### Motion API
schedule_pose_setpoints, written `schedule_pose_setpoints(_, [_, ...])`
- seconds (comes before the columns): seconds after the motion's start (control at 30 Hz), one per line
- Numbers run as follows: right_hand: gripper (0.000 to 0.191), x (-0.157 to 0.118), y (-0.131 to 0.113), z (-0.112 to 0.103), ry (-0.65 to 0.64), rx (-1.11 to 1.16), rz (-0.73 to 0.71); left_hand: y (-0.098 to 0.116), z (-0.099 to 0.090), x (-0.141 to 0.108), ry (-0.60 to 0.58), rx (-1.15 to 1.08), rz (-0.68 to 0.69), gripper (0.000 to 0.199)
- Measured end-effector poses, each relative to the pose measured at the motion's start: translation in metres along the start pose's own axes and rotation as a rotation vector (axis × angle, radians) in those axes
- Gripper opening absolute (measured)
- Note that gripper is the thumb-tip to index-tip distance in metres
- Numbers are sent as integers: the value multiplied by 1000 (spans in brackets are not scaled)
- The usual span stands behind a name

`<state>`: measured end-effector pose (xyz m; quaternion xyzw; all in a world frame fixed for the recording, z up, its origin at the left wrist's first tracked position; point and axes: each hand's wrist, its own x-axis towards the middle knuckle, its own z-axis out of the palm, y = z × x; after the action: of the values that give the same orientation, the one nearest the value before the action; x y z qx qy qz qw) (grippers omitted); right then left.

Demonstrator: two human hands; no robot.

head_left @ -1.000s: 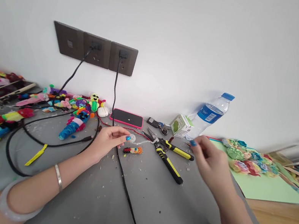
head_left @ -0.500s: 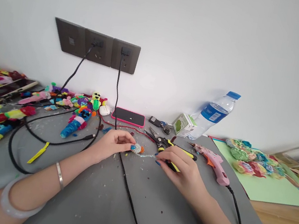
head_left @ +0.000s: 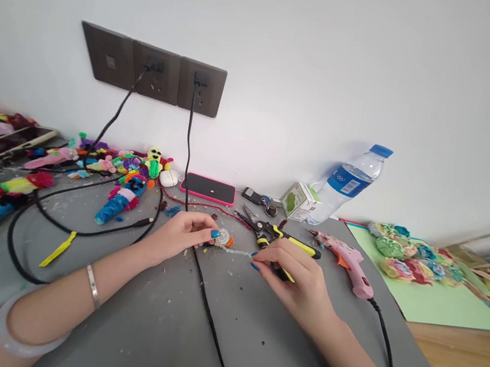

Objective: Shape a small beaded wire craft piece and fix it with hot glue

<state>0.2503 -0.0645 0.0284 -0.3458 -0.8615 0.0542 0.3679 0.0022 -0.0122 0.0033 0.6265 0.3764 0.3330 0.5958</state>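
Observation:
Between thumb and fingers, my left hand (head_left: 186,235) pinches a small silvery-white and orange fuzzy piece (head_left: 226,240). A thin pale glittery strand (head_left: 239,253) runs from that piece to the right. Its far end is pinched in the fingertips of my right hand (head_left: 291,267). Black-and-yellow pliers (head_left: 296,243) lie just behind my right hand and are partly covered by it. A red glittery strand (head_left: 216,207) rests on the grey table behind the piece.
A pink glue gun (head_left: 349,265) lies at the right, beside green paper (head_left: 432,305) with crumpled flowers. A water bottle (head_left: 349,186), a small carton (head_left: 299,201) and a phone (head_left: 208,189) stand or lie near the wall. Black cables (head_left: 208,310) and colourful fuzzy figures (head_left: 121,200) occupy the left and middle.
The view has shifted slightly. My left thumb has turned on the fuzzy piece, showing more of its blue nail, and the pale strand looks straighter.

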Motion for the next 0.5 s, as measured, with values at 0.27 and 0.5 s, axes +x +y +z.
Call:
schedule_pose_setpoints(0.27, [12, 1, -1, 1, -42, 7, 1, 7, 1, -2, -21, 66, -14, 22])
schedule_pose_setpoints(0.5, [10, 0, -1, 0, -53, 5, 20, 7, -1, -2, -99, 69, -1, 14])
